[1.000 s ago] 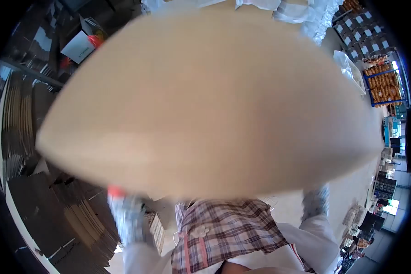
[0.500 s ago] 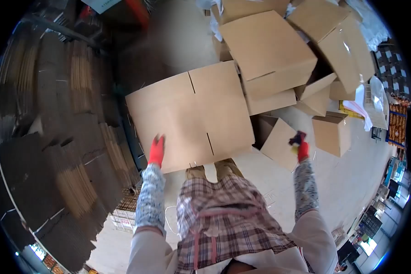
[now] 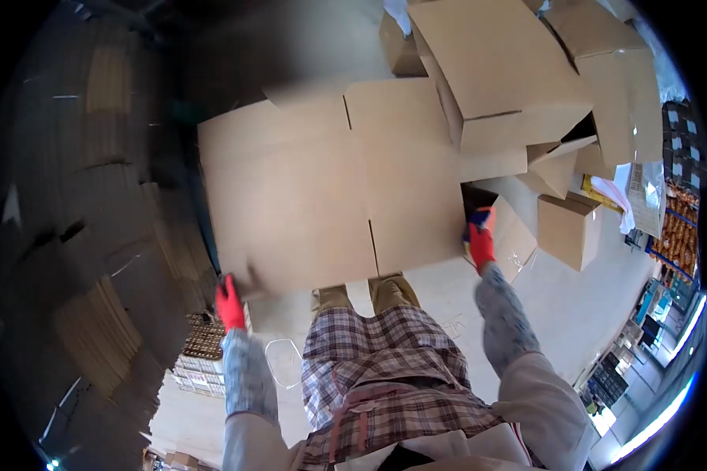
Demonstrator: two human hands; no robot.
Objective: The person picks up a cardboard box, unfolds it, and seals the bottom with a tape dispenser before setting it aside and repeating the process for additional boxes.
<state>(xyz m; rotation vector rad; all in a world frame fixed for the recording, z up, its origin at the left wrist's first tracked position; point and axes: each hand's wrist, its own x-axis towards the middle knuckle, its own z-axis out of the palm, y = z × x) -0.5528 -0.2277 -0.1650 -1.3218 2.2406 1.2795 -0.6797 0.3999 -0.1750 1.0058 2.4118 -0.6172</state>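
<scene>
A large flat cardboard box (image 3: 291, 188) with slots cut between its flaps lies in front of my legs. My left hand (image 3: 229, 304), in a red glove with dark fingertips, is at its near left corner; the fingers are a little apart and right at the edge. At the near right edge of the cardboard, my red-gloved right hand (image 3: 482, 242) is closed around a small dark blue and orange tool (image 3: 476, 224), its shape blurred and partly covered by the fingers.
Stacks of folded cardboard (image 3: 102, 314) rise along the left. Large made-up boxes (image 3: 511, 71) are piled at the far right. A smaller box (image 3: 569, 231) stands on the floor (image 3: 573, 314), and a crate (image 3: 200, 373) sits behind my left hand.
My left hand has moved from over the cardboard out to its near left corner. My right hand has come left with the tool, to the cardboard's right edge. The view has shifted too.
</scene>
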